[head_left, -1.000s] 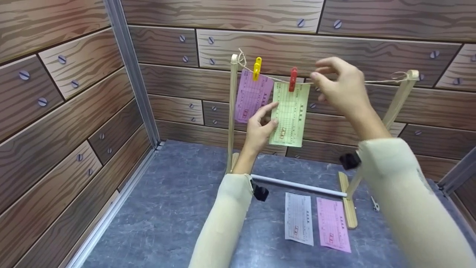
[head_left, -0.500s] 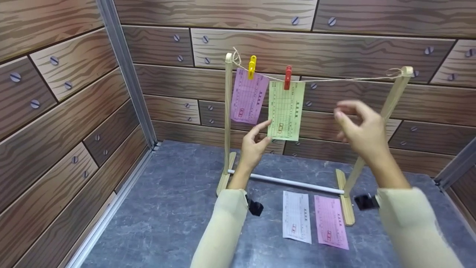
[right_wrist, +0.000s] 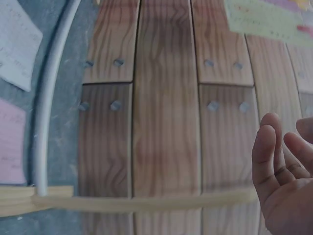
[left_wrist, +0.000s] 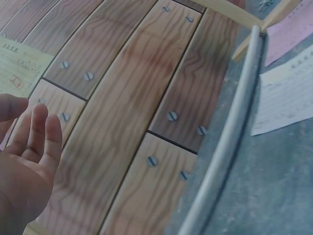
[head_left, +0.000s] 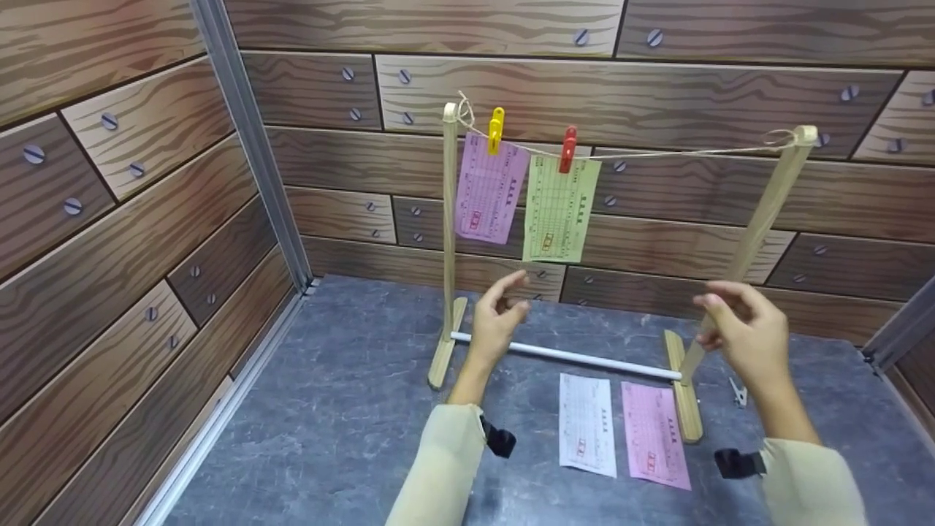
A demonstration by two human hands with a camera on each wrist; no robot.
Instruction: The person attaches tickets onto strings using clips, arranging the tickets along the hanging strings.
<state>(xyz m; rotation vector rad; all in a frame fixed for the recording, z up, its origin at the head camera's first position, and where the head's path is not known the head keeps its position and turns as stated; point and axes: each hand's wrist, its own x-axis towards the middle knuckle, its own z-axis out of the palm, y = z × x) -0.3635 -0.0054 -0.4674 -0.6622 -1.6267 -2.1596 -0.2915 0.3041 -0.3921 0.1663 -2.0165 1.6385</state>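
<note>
A string (head_left: 679,153) runs between two wooden posts. From it hang a purple printed slip (head_left: 491,193), held by a yellow clothespin (head_left: 496,131), and a green slip (head_left: 561,212), held by a red clothespin (head_left: 567,150). My left hand (head_left: 497,321) is just below the green slip, holding nothing, its fingers loosely bent. My right hand (head_left: 752,329) is in front of the right post (head_left: 774,197), also holding nothing. On the table lie a white slip (head_left: 587,424) and a pink slip (head_left: 654,436), side by side below the hands.
A white bar (head_left: 584,358) joins the two wooden feet of the stand low over the table (head_left: 329,438). A small clip (head_left: 738,392) lies right of the right foot (head_left: 683,394). Wood-patterned panels (head_left: 329,161) close off the back and left.
Both hands have come down from the line: the left away from the green slip, the right from near the red clothespin to lower right. The green slip stays hanging.
</note>
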